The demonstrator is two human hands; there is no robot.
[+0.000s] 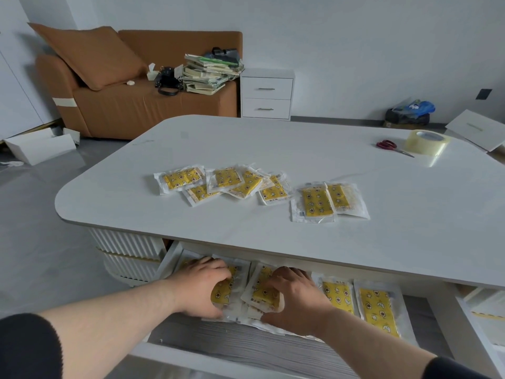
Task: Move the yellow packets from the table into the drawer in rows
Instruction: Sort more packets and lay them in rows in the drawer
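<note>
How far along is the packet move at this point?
Partway. Done: two laid packets lie side by side at the drawer's right. In hand: the left hand grips the left packet, the right hand the middle packet, both askew. Left: about seven loose packets on the table.

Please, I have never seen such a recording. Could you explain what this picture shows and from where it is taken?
There is no machine: a person wears one camera on the head, looking down at two bare hands. The left hand grips a yellow packet and the right hand grips a second packet, both inside the open drawer under the white table. Two placed packets lie side by side further right in the drawer. On the table lie loose packets, and at its far right red scissors and a tape roll.
</note>
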